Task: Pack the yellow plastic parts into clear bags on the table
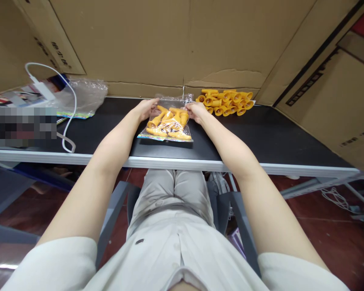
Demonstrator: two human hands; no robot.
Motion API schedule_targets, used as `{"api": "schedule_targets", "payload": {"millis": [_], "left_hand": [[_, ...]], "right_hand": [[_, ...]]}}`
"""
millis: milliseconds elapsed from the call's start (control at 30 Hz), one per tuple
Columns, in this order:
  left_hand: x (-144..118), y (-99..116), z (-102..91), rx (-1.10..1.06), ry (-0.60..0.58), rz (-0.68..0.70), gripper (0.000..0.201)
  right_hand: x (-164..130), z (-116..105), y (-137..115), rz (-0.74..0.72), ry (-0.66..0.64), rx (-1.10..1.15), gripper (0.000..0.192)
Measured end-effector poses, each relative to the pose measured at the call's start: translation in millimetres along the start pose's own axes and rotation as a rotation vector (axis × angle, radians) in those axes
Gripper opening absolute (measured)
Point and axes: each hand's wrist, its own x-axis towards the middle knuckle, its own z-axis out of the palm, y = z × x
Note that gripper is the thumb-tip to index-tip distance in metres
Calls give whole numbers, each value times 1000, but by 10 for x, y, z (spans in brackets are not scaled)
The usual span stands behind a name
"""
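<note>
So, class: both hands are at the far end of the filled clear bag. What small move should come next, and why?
Probably press the bag's far edge closed: left hand and right hand pinch its two far corners, and orange pieces already lie inside.

A clear plastic bag [166, 123] lies flat on a black tabletop, filled with a loose jumble of small orange-yellow trumpet-shaped plastic pieces. Its near edge carries a thin multicoloured strip. Its far, open end is crumpled, one top corner pinched at each side.
</note>
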Motion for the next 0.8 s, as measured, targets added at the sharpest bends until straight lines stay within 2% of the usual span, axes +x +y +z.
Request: {"api": "schedule_targets", "payload": {"millis": [267,500,800], "left_hand": [[-61,24,-63,-2,-3,-21,26],[-93,18,-176,57,-50,3,24],[-152,36,-164,143,-18,48,23]], "right_hand": [[60,-93,16,12,-32,-49,38],[118,-271,43,5,-246,-40,25],[93,-265,36,-51,-206,-80,35]]}}
